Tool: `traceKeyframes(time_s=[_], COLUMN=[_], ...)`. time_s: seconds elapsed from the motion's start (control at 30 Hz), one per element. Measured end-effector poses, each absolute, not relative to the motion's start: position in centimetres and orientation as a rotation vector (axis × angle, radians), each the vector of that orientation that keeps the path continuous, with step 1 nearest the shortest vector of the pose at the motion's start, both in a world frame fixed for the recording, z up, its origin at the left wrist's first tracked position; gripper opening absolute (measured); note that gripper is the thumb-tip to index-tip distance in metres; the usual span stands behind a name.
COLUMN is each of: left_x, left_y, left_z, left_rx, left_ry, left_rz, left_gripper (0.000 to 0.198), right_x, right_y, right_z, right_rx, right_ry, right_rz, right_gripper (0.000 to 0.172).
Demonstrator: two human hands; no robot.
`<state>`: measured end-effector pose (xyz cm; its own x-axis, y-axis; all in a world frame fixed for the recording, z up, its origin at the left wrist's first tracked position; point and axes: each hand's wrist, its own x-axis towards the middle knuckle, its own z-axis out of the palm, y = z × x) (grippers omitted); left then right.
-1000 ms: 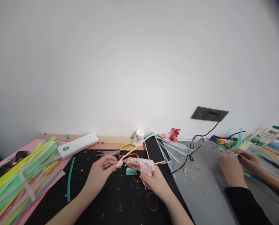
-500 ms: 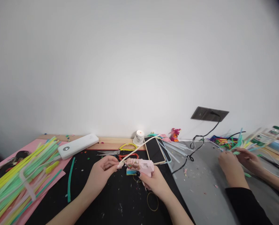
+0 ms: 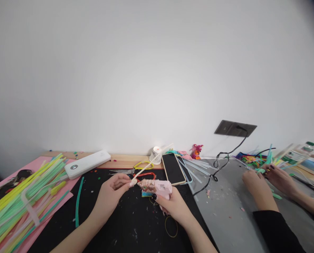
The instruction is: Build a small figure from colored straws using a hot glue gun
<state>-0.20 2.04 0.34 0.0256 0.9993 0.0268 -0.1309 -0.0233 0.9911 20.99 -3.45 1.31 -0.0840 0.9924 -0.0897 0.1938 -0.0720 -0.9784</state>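
Observation:
My right hand point(image 3: 172, 205) is wrapped round a pink glue gun point(image 3: 157, 186) whose nozzle points left over the black mat point(image 3: 125, 225). My left hand point(image 3: 111, 195) pinches the lower end of a long pale straw point(image 3: 148, 163) right at the nozzle tip. The straw slants up and to the right toward a small white cup point(image 3: 156, 155). A small blue and yellow piece point(image 3: 145, 193) lies just under the gun.
A pile of green and yellow straws point(image 3: 22, 196) lies on pink paper at the left beside a white power bank point(image 3: 87, 163). Scissors point(image 3: 143, 173), a phone point(image 3: 173, 168), a rubber band point(image 3: 171, 226) and a black cable point(image 3: 220, 165) surround my hands. Another person's hands point(image 3: 262, 179) handle straws at the right.
The straw's far end has swung up and leftward toward the white cup. My left hand and the gun have shifted slightly left. The other person's hands moved a little.

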Motion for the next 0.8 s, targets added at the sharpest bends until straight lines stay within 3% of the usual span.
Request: traceKeyframes(time_s=[0.37,0.8], left_x=[-0.2,-0.1], left_y=[2.1,1.8], left_z=[0.2,0.7], left_rx=[1.122,1.052], left_ry=[1.043,1.072], left_rz=[1.253,1.262], left_gripper=[0.022,0.034], right_x=[21.0,21.0], right_y=[-3.7,-4.0], right_z=[1.3,2.1], right_rx=[-1.379,-1.313], right_ry=[-1.465,-1.545], right_rz=[1.271,1.396], right_gripper=[0.023,0.032])
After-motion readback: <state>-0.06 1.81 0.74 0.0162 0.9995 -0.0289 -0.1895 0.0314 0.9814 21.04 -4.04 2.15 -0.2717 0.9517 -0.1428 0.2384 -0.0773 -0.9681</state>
